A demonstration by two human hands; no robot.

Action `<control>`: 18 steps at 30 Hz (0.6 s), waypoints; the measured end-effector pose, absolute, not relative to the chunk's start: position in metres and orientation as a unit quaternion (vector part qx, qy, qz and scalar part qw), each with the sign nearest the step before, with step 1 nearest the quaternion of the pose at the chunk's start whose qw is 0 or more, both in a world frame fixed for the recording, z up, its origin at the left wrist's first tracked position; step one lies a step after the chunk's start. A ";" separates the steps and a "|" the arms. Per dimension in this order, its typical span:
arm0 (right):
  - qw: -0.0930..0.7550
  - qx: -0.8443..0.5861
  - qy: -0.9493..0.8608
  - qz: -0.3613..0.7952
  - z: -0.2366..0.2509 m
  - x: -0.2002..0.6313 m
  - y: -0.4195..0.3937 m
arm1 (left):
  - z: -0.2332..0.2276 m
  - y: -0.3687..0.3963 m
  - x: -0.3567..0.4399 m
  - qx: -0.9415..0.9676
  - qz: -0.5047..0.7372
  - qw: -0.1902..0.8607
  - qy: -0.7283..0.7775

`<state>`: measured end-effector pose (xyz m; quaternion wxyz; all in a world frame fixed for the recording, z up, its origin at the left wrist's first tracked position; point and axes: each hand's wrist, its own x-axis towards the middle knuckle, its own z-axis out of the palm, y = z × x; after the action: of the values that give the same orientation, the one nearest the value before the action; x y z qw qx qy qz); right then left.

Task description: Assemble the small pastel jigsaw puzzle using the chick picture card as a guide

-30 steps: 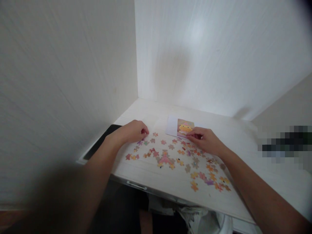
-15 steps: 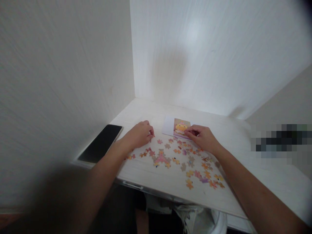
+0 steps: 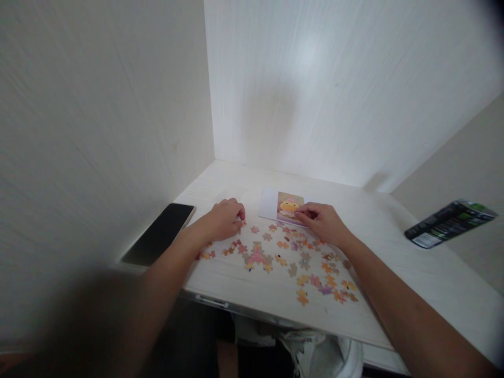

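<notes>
My left hand (image 3: 227, 219) rests on the table with its fingers curled. A small jigsaw puzzle piece (image 3: 244, 223) shows at its fingertips. My right hand (image 3: 322, 221) is closed in a pinch over the lower right part of a folded picture card (image 3: 269, 203), which bears a yellow cartoon figure. What lies between those fingertips is hidden. Loose puzzle pieces (image 3: 303, 297) in orange, pink, purple and grey are spread in front of both hands. Near the middle, several joined pieces (image 3: 257, 255) form a pink and grey cluster.
A dark-screened tablet or large phone (image 3: 159, 233) lies by the left wall, beside my left forearm. To the right is a black and green package (image 3: 449, 223). White panels enclose the white table (image 3: 252, 294). A drawer handle (image 3: 211, 301) sits under its front edge.
The whole view has shifted slightly, so everything appears a little further left. Both hands keep nearly the same pose and place. The package at right, pixelated before, now shows clearly.
</notes>
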<state>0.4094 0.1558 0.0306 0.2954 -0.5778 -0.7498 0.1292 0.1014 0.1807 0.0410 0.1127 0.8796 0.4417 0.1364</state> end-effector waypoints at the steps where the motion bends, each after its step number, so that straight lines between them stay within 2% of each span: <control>1: 0.295 -0.578 -0.750 0.129 0.031 0.409 0.156 | 0.041 0.181 0.101 0.882 0.138 0.118 0.436; 18: 0.308 -0.575 -0.746 0.134 0.034 0.408 0.155 | 0.044 0.183 0.094 0.889 0.146 0.162 0.403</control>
<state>0.4085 0.1545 0.0342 0.3077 -0.5752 -0.7460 0.1342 0.0939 0.1832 0.0443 0.1623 0.8888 0.4031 0.1460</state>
